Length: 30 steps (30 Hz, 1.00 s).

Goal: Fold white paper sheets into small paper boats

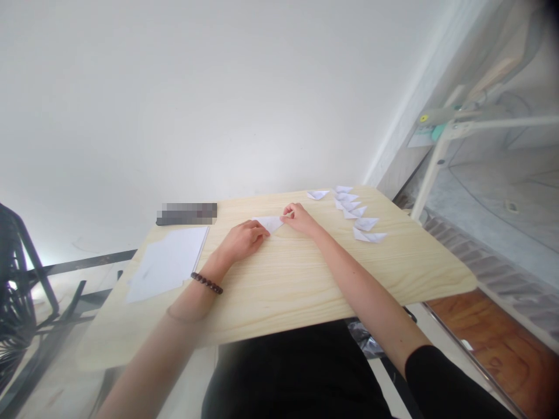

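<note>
A folded piece of white paper [269,223], roughly triangular with its point toward me, lies on the wooden table [271,291] between my hands. My left hand [245,240], with a dark bead bracelet at the wrist, rests against its left side, fingers curled and the fingertips on its lower edge. At the paper's right corner, the thumb and forefinger of my right hand [297,219] are closed in a pinch. Several folded white paper pieces [369,235] lie in a loose column to the right, and a single one [318,195] sits near the back edge.
A stack of white sheets [168,262] lies at the table's left. Behind it is a dark, pixelated long object [187,214]. A white wall [240,105] stands behind the table, and a white metal frame [432,174] rises beyond the right edge.
</note>
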Available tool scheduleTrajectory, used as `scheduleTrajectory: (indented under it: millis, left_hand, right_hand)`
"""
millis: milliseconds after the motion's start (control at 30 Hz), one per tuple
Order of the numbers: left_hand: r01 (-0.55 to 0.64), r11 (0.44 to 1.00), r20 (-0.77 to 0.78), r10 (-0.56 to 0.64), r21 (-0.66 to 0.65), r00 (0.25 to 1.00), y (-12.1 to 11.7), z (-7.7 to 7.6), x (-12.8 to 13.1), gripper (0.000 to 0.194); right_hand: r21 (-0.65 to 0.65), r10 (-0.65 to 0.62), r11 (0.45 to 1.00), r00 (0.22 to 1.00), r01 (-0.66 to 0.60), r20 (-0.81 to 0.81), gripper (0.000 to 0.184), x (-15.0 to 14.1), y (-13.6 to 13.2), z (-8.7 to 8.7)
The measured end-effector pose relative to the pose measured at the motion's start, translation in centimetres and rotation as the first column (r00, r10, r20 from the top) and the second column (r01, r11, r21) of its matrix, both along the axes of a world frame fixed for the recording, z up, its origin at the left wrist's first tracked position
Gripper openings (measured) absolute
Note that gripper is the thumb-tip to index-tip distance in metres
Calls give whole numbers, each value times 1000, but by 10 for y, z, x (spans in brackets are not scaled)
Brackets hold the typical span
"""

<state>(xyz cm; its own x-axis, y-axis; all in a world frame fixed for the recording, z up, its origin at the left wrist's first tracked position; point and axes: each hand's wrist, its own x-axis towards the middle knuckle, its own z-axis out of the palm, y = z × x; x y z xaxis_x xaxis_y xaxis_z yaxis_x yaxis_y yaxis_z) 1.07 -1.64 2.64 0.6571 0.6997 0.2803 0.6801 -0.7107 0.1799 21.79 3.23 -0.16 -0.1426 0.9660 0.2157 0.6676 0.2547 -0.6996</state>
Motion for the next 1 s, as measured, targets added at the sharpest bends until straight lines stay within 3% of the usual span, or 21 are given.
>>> scheduleTrajectory:
  millis: [167,267,367,533,700,867,933,1000]
  left_hand:
    - [13,999,91,-9,-46,996,6,-5,-3,26]
    - [-112,994,120,113,-13,986,11,-13,-4,29]
    - [-297,955,67,297,-11,952,15,-23,-7,50]
    - [-314,949,77,316,-38,946,20,-30,-10,51]
    - [-318,947,126,320,-37,939,24,-34,-10,50]
    - [-318,946,176,324,-63,929,24,-31,-10,52]
    - [-276,950,272,307,-148,912,22,-26,-9,47]
    - [-162,935,432,295,-317,852,19,-21,-7,44]
  right_hand:
    - [85,48,994,972,-69,228,27,-7,-9,1]
    - [92,43,993,950,-75,309,34,-9,-13,1]
    - [105,38,992,943,-77,331,46,-10,-14,0]
    - [98,82,988,941,-121,329,50,-9,-14,1]
    - [79,110,988,971,-130,213,35,-6,-12,3]
    - [46,218,975,974,-215,-64,21,-3,-10,1]
    - [67,240,970,953,-232,-183,22,-4,-9,0]
    - [85,253,967,925,-239,-284,24,-6,-9,1]
